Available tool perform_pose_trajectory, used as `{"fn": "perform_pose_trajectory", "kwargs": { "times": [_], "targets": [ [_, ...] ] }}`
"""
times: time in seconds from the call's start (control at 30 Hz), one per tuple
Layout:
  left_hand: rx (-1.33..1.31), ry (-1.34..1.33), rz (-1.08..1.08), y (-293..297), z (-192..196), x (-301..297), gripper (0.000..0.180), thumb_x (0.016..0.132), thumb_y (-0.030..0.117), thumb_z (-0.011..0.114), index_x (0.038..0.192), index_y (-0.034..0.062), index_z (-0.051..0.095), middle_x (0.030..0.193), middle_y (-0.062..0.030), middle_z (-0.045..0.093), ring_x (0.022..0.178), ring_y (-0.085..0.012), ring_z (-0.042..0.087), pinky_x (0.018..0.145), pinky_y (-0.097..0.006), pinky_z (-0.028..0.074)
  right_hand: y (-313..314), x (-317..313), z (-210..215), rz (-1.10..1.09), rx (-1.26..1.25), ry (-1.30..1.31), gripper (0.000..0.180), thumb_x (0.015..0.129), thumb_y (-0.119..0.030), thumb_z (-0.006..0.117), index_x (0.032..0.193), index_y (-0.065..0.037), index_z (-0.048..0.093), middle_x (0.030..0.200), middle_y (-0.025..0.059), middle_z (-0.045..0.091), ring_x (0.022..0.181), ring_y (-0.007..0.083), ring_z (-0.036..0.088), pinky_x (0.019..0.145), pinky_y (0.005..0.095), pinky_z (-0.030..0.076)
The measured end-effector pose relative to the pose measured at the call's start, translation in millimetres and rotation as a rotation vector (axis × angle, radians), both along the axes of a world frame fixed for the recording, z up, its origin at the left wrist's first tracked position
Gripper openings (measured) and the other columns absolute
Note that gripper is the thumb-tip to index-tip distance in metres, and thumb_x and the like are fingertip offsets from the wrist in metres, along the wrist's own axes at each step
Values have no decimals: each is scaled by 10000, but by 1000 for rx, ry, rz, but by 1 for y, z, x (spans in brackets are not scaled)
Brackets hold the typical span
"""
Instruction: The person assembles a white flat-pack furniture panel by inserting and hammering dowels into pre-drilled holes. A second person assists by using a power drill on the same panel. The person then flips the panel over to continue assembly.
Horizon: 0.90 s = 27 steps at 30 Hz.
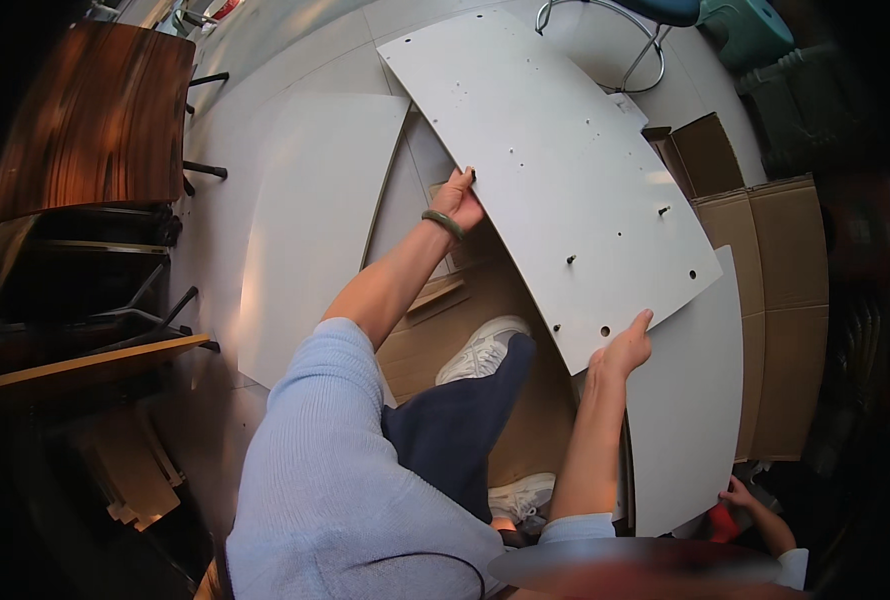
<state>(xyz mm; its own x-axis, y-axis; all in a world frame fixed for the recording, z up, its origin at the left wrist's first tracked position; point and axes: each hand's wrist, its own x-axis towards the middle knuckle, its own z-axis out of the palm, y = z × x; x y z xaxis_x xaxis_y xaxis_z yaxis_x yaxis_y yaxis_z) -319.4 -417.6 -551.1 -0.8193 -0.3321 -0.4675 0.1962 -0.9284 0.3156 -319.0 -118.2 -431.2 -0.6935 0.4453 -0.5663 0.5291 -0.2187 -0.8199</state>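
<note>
A large white furniture panel [540, 185] is held tilted ahead of me, with drilled holes and a few dark connecting bolts standing up from its face. My left hand [455, 200], a green bangle at its wrist, is closed around the panel's left long edge. At the near right end, my right hand [623, 350] grips the short edge with the thumb up and the other fingers mostly hidden. Beneath that end lies another white panel [680, 400], partly covered. One more plain white panel [310, 220] rests on the floor to the left.
Flattened cardboard [765, 320] lies at the right, more under my feet. A co-worker's hand [737, 494] touches the lower right panel near something red. A wood-grain table [95, 120] stands at the far left. A metal-framed stool [645, 50] and a green plastic stool [750, 35] stand at the back.
</note>
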Motion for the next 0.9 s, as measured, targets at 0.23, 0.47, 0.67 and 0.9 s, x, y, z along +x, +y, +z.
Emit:
{"fn": "perform_pose_trajectory", "kwargs": {
  "times": [0.23, 0.47, 0.67, 0.9],
  "targets": [
    [-1173, -544, -416, -76, -27, 10, 351, 950, 372, 473, 1142, 101, 585, 1150, -41, 615, 1059, -200, 570, 882, -406, 460, -58, -7, -19, 60, 61, -16, 392, 967, -346, 444, 961, 45, 466, 1004, 122, 511, 873, 210, 506, 783, 345, 470],
    [-2286, -1414, -1290, -108, -18, 77, 427, 927, 322, 433, 1343, 227, 462, 1434, 27, 411, 1379, -234, 266, 1120, -464, 156, -84, -27, -64, 293, -261, -62, 185, 898, -113, 522, 1024, 21, 498, 1022, 79, 538, 876, 149, 553, 736, 307, 499],
    [-2189, -1575, -1340, -86, -28, 75, 573, 942, 310, 404, 1473, 226, 207, 1544, 108, 142, 1430, -243, 105, 1143, -475, 74, -94, -39, -111, 475, -652, -193, 399, 916, -226, 586, 1193, 45, 493, 1196, 153, 538, 1141, 276, 503, 1020, 457, 352],
    [-2122, -1621, -1310, -114, -25, 61, 467, 918, 237, 406, 1381, 187, 379, 1452, 67, 351, 1387, -228, 225, 1113, -481, 158, -87, -32, -111, 734, -664, -289, 502, 921, -293, 570, 1339, -49, 438, 1427, 88, 377, 1348, 294, 294, 1106, 408, 211]
  ]
}}
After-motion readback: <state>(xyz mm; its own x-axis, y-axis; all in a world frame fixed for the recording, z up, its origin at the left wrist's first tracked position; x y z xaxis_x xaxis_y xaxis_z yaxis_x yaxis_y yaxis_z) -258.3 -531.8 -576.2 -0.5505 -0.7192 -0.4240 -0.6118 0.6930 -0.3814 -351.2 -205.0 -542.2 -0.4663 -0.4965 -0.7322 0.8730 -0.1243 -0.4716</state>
